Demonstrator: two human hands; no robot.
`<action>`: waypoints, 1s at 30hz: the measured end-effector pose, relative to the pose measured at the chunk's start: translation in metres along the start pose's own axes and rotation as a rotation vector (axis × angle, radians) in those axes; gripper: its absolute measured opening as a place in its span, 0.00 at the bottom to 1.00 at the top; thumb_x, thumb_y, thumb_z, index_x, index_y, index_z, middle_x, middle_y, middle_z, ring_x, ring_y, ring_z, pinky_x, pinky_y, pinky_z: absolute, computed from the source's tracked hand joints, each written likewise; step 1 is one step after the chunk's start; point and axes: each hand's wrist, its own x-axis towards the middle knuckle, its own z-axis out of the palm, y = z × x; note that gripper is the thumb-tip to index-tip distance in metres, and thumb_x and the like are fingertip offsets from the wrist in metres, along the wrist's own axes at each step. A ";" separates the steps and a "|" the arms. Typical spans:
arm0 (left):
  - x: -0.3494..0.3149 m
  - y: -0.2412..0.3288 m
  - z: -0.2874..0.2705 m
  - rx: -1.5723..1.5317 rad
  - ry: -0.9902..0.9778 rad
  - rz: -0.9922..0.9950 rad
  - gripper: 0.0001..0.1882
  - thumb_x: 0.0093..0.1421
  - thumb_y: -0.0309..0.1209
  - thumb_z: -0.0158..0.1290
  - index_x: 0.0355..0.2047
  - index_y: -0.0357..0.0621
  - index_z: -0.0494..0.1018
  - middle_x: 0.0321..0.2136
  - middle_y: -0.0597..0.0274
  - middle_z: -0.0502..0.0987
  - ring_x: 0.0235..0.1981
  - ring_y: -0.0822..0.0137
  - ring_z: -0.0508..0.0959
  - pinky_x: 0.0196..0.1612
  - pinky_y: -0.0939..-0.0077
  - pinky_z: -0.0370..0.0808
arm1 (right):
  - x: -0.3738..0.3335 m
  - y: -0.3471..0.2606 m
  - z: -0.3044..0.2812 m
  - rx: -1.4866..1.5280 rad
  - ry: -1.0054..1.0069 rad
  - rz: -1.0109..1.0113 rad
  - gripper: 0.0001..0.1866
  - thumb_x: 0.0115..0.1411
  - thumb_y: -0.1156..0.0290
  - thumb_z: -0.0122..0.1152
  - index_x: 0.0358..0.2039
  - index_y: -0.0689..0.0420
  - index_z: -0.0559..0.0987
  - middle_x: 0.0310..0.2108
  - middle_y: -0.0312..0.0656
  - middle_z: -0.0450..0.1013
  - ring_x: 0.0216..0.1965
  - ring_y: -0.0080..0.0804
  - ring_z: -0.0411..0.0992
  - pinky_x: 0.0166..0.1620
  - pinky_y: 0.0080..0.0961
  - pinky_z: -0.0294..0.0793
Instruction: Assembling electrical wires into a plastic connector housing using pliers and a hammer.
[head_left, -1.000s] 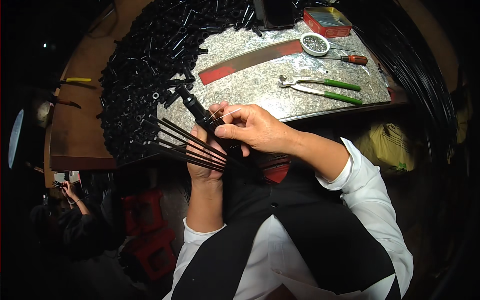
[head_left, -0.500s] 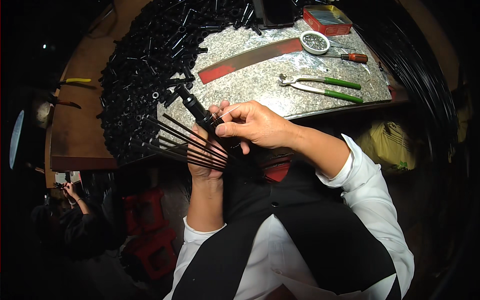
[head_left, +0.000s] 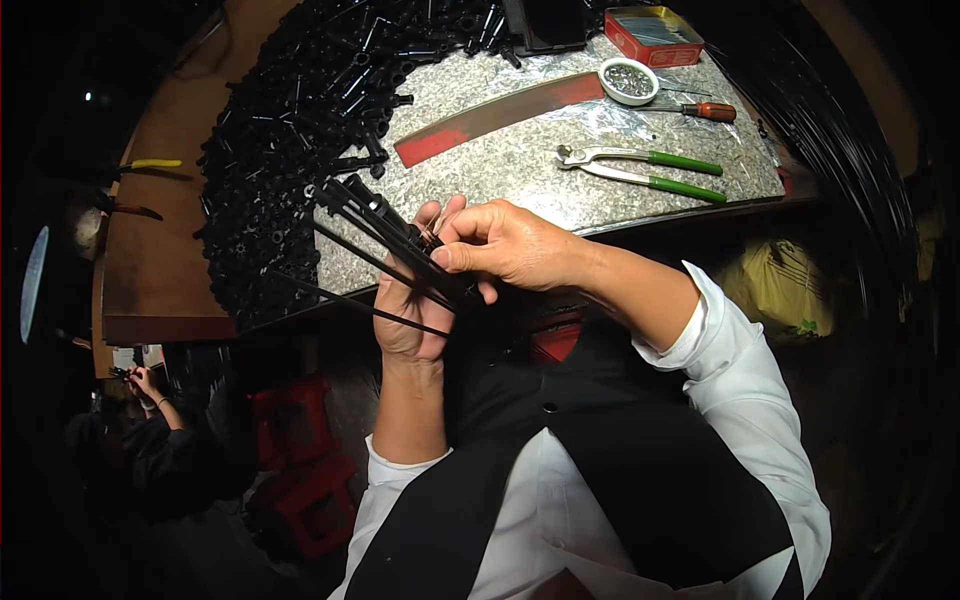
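Note:
A black tubular piece (head_left: 378,206) with several thin black ribs (head_left: 376,262) looks like an umbrella runner. It slants across my left hand (head_left: 408,335), whose fingers curl behind it, supporting it from below. My right hand (head_left: 515,248) is closed, thumb and index finger pinching at the runner's middle, by a thin copper-coloured strand; its other fingertips are partly hidden. Most ribs lie along the tube toward the upper left, while two spread lower across my left palm. The lower end of the runner is lost against dark clothing.
A heap of black tubular parts (head_left: 290,150) covers the table's left. Right of it lie a red-grey curved strip (head_left: 500,118), a white bowl (head_left: 629,98) of small metal pieces, a red tin (head_left: 680,52), a screwdriver (head_left: 712,112) and green-handled pincers (head_left: 685,172). Long black rods (head_left: 830,130) line the right.
Several ribs have swung up from my left palm to lie along the tube. The light thin strand that stuck out by my right fingers no longer shows. Both hands stay almost in place.

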 end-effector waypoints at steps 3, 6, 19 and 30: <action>0.002 -0.002 0.001 0.069 0.060 0.033 0.26 0.60 0.30 0.51 0.56 0.32 0.61 0.59 0.41 0.59 0.61 0.50 0.60 0.59 0.55 0.66 | 0.004 0.007 0.000 0.015 0.009 -0.041 0.14 0.62 0.60 0.57 0.27 0.58 0.74 0.20 0.31 0.65 0.16 0.17 0.64 0.20 0.14 0.65; 0.003 -0.002 0.000 0.061 0.037 0.035 0.27 0.59 0.30 0.52 0.57 0.31 0.59 0.60 0.40 0.56 0.62 0.50 0.59 0.61 0.56 0.63 | 0.004 0.005 0.001 -0.006 0.017 -0.035 0.14 0.62 0.60 0.56 0.25 0.57 0.72 0.19 0.30 0.64 0.16 0.17 0.64 0.20 0.14 0.64; 0.007 -0.003 -0.006 -0.059 -0.136 0.050 0.28 0.57 0.30 0.55 0.57 0.42 0.62 0.63 0.44 0.50 0.62 0.47 0.58 0.57 0.45 0.67 | -0.002 -0.005 0.011 -0.060 0.036 -0.035 0.15 0.62 0.59 0.56 0.26 0.57 0.72 0.18 0.30 0.65 0.15 0.15 0.64 0.19 0.13 0.62; 0.000 0.004 0.005 -0.041 -0.059 -0.117 0.35 0.55 0.32 0.57 0.61 0.42 0.56 0.65 0.46 0.45 0.59 0.47 0.63 0.46 0.53 0.77 | -0.006 -0.004 0.007 -0.005 -0.031 -0.076 0.15 0.61 0.59 0.57 0.24 0.57 0.73 0.18 0.31 0.67 0.14 0.15 0.64 0.18 0.14 0.62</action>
